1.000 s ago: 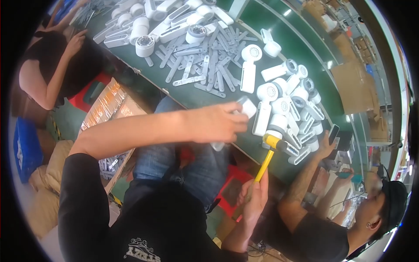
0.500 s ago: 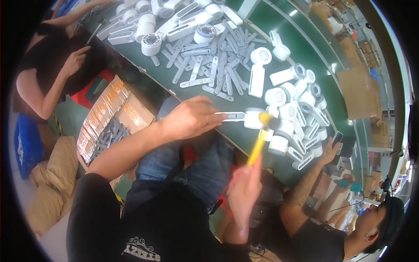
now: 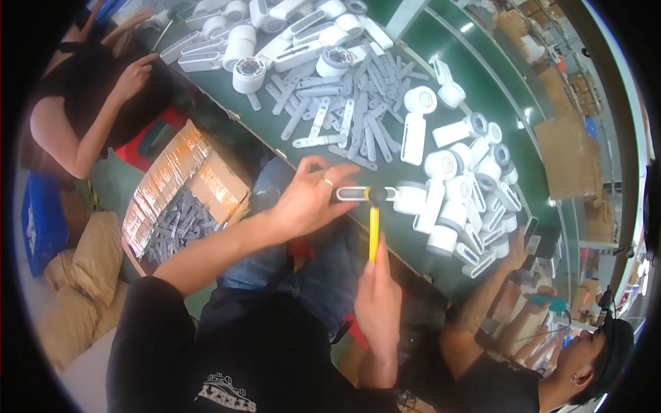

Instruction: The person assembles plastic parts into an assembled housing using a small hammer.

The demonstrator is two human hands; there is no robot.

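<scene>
A white handheld fan (image 3: pixel 412 198) lies sideways at the near edge of the green table, its round head to the right and its slotted handle to the left. My left hand (image 3: pixel 310 196) is closed on the handle's end with thumb and fingertips, and a ring shows on one finger. In my right hand (image 3: pixel 380 303), closed round the grip, is a hammer (image 3: pixel 374 230) with a yellow handle. Its dark head is over the fan's handle and hides part of it; whether it touches, I cannot tell. Just beyond my left hand lie loose grey strips (image 3: pixel 368 131).
More white fans (image 3: pixel 458 189) are heaped to the right, and another pile (image 3: pixel 292 38) covers the far side. An open cardboard box (image 3: pixel 162 175) of grey strips stands at left. Co-workers sit on both sides; one hand (image 3: pixel 134 76) is at left, another (image 3: pixel 511 256) at right.
The hammer has swung left and is now over the fan's handle instead of by its head. My right hand has shifted slightly left. My left hand still holds the handle.
</scene>
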